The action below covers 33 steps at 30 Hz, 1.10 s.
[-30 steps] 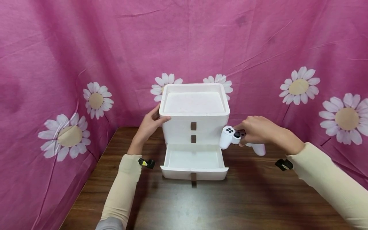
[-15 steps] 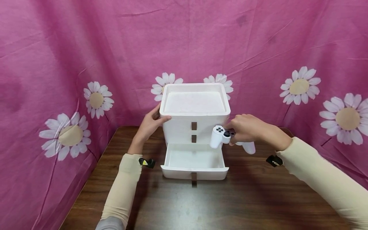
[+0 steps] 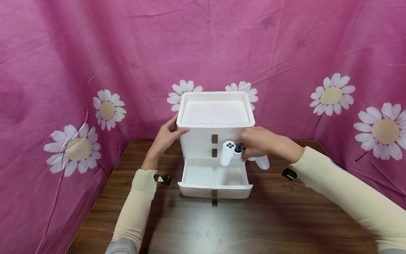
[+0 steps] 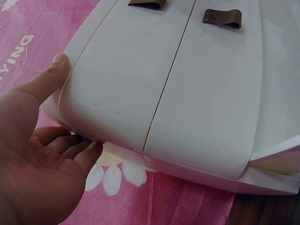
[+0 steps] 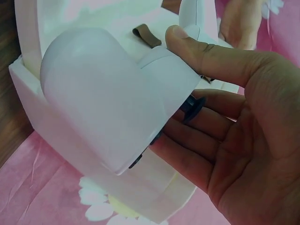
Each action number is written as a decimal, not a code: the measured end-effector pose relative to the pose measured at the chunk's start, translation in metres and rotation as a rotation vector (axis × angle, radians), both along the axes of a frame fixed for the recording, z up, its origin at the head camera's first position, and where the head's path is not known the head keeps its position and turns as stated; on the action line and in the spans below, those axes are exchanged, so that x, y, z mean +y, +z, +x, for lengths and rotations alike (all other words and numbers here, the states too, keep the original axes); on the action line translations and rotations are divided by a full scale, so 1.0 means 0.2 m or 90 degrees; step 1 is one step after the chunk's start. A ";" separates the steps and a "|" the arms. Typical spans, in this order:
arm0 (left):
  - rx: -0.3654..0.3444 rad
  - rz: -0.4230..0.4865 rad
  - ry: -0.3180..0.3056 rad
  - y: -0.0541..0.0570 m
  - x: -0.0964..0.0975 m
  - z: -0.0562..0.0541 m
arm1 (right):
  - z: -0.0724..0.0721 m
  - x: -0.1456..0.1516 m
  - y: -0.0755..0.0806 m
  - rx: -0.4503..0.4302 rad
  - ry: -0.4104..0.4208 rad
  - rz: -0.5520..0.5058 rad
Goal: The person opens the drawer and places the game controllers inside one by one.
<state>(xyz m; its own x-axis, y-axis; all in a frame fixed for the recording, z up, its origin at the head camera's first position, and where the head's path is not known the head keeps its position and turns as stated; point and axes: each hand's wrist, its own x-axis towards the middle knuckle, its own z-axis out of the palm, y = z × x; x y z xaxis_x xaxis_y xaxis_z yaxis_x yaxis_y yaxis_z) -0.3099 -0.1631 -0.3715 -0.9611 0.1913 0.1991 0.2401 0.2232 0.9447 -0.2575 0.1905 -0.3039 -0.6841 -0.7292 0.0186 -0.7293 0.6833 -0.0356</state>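
Observation:
A white chest of drawers with brown pull tabs stands on the table, its bottom drawer pulled out. My left hand grips the chest's upper left corner. In the left wrist view its thumb lies on the front edge and the other fingers bend against the side. With my right hand I hold a white game controller by its middle, over the right part of the open drawer. Seen from the right wrist, the thumb presses one face of the controller and the fingers lie on the stick side.
The chest has a shallow tray top with a raised rim. It stands on a dark wooden table. A pink cloth printed with daisies hangs behind and along both sides.
My right hand has carried the controller leftward, from beside the chest to above the open drawer. The left hand keeps its place on the corner.

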 end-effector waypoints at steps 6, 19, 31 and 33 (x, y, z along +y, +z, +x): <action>0.001 -0.002 0.000 0.00 0.00 0.00 | -0.02 -0.07 -0.01 0.003 0.016 0.015; 0.000 0.000 -0.004 0.00 0.00 0.00 | -0.05 -0.19 -0.03 -0.024 0.028 0.034; -0.002 -0.007 -0.001 -0.01 -0.01 -0.01 | -0.05 -0.28 -0.11 -0.055 0.016 0.069; -0.003 -0.009 0.001 -0.01 -0.01 -0.01 | -0.06 -0.29 -0.13 -0.057 0.023 0.064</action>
